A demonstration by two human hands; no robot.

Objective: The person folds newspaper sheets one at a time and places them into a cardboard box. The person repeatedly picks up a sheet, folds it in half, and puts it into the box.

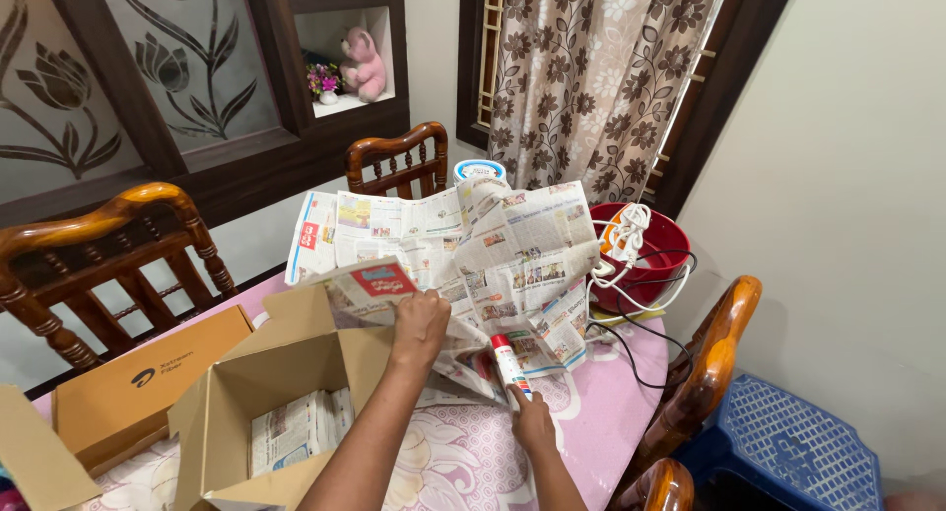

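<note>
Table: pink floral tablecloth (591,422), wooden chairs around, curtained window behind.
Left hand (420,324): my fingers closed on the newspaper sheet (493,255), above the open cardboard box (286,373).
Right hand (532,420): clamped around the red-capped tube (509,363), against the sheet's lower edge.

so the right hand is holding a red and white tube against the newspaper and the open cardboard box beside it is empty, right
Not quite. The head view shows the open cardboard box is not empty: a folded newspaper bundle lies inside. The rest holds: the right hand holds the red and white tube against the newspaper.
</note>
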